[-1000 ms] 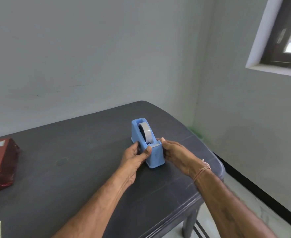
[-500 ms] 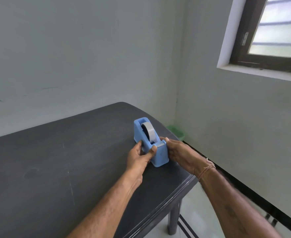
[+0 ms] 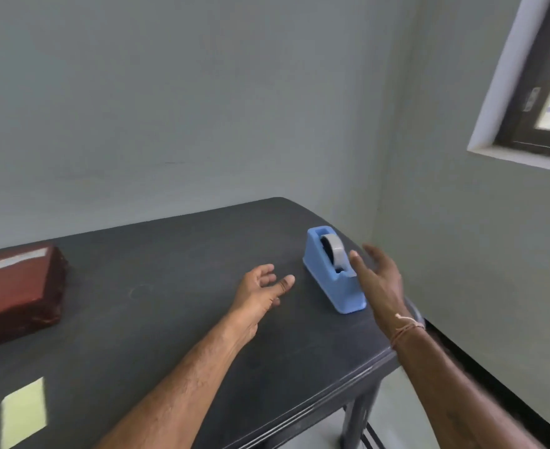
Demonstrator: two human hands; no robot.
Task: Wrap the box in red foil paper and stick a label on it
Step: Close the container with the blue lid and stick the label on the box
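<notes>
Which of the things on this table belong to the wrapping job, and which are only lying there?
For the job: red-wrapped box; white label on its top; blue tape dispenser.
Just lying about: yellow paper slip at the near left, purpose unclear.

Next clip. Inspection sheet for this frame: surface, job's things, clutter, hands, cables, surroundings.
Surface: dark table, matte top.
Job's things: box wrapped in red foil at the left edge, white label on its top; blue tape dispenser with a grey roll near the right end.
Clutter: yellow paper slip at front left.
Hands: left hand open over the table; right hand open beside the tape dispenser; neither holds anything.
Cables: nothing seen.
Surroundings: plain wall; window at upper right.
</notes>
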